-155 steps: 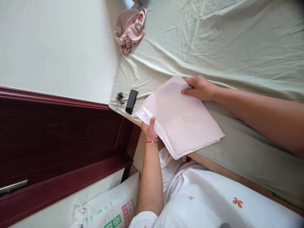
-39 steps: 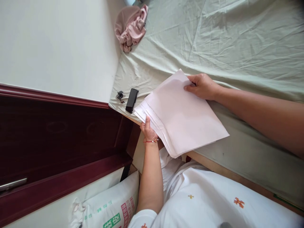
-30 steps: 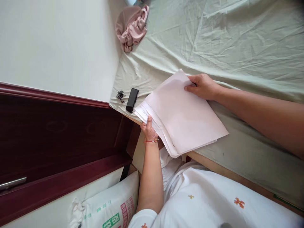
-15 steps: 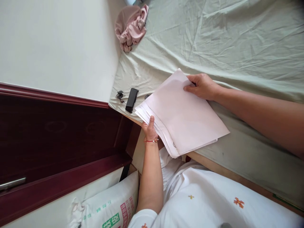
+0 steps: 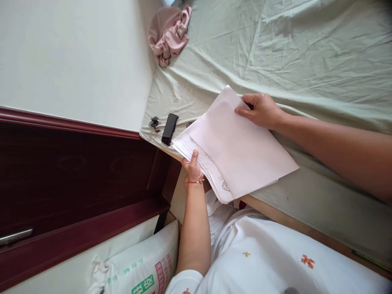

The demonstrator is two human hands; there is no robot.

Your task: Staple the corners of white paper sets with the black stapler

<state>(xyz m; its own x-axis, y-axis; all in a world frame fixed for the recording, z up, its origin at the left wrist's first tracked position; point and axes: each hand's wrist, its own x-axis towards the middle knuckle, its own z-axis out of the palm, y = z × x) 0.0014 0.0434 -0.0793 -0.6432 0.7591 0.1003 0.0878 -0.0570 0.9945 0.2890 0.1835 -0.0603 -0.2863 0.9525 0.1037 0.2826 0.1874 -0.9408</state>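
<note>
A stack of white paper sheets [image 5: 211, 179] is held at an angle over the edge of the cloth-covered bed. My left hand [image 5: 193, 166] grips its lower left edge, thumb on top and the other fingers hidden underneath. Between thumb and fingers, my right hand [image 5: 261, 109] pinches the upper right edge of the top sheet [image 5: 245, 143]. That blank sheet is shifted to the right, and part of a round printed mark [image 5: 226, 186] shows on the page under it.
Beyond the stack's left corner lie a black case-like object [image 5: 170, 129] and a bunch of keys [image 5: 154, 122]. A pink cloth bundle [image 5: 170, 34] rests against the wall. Dark red wooden panelling [image 5: 76, 163] stands left; a printed white sack [image 5: 143, 261] is below.
My right hand has drawn the top sheet slightly to the right. More of the round printed mark on the page beneath now shows. My left hand has barely moved.
</note>
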